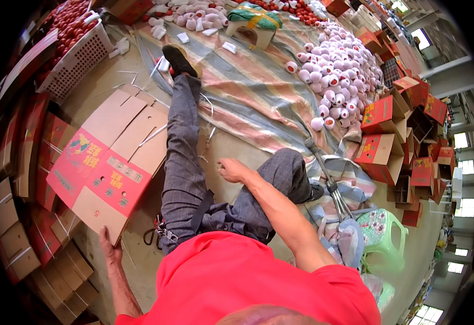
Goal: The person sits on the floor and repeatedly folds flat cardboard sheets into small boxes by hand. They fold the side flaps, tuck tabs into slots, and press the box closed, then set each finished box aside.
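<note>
A flattened red and brown cardboard box (101,179) lies slanted at my left, beside my outstretched leg. At its near edge my left hand (110,246) grips the cardboard, thumb uppermost and fingers partly hidden beneath. My right hand (236,171) hovers between my legs, fingers curled in, with nothing visible in it. Close to that hand, thin white straps (211,135) lie loose on the floor. One more white strap (153,135) crosses the flattened box.
Bundles of flattened boxes (34,157) are stacked at far left, near a white basket (80,59) of red fruit. Foam-netted fruit (340,76) is heaped on a striped sheet (253,92). Opened boxes (380,151), metal poles (331,184) and a green stool (386,238) stand right.
</note>
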Action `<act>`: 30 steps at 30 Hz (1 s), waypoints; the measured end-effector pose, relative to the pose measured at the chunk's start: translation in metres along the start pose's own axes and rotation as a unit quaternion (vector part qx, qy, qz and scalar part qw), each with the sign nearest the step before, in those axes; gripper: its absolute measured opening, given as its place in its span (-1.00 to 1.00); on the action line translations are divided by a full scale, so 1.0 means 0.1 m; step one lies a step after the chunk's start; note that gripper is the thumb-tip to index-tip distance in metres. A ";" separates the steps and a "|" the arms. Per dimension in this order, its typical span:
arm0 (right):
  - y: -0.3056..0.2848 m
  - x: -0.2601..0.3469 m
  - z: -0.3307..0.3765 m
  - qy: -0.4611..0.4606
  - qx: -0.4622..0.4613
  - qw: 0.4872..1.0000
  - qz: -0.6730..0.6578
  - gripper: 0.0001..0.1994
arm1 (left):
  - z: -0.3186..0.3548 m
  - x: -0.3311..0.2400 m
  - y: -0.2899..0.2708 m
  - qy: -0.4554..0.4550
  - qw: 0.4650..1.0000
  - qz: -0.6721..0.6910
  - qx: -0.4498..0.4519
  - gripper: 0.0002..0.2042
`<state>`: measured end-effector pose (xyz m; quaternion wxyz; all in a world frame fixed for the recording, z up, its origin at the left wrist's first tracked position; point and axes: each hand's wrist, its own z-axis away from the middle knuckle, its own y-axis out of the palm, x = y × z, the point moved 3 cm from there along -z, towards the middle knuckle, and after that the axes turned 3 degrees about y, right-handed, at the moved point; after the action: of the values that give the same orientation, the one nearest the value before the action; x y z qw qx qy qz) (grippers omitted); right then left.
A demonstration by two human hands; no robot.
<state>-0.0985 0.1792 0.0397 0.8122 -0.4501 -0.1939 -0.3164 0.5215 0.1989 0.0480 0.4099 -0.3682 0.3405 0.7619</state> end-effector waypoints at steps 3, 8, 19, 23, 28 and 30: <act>0.04 -0.07 -0.04 0.003 0.007 1.000 0.012 -0.46 | 0.34 -0.40 0.49 -0.090 0.994 -0.015 0.058 -0.54; 0.09 0.00 -0.14 -0.023 0.001 1.000 -0.009 -0.48 | 0.78 -0.96 1.34 0.057 0.994 -0.067 0.058 -0.53; 0.14 -0.20 -0.18 -0.038 -0.002 0.999 0.004 -0.53 | 1.74 -1.86 2.40 0.190 0.950 -0.242 0.055 -0.53; 0.02 -0.17 -0.33 -0.029 -0.035 0.999 -0.007 -0.53 | 1.85 -2.06 2.49 0.274 0.936 -0.199 0.099 -0.57; -0.84 -0.15 -0.45 -0.070 -0.261 0.946 -0.181 -0.51 | 1.61 -1.84 2.85 0.357 0.897 -0.189 0.181 -0.57; -1.40 -0.31 -0.32 -0.043 -0.363 0.876 -0.314 -0.61 | 1.51 -1.71 3.08 0.506 0.764 -0.355 0.185 -0.54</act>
<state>-0.2162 0.1071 0.0892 0.4409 -0.6420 -0.2314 -0.5830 0.2762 0.1263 0.3334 0.4795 -0.7120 0.4777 0.1871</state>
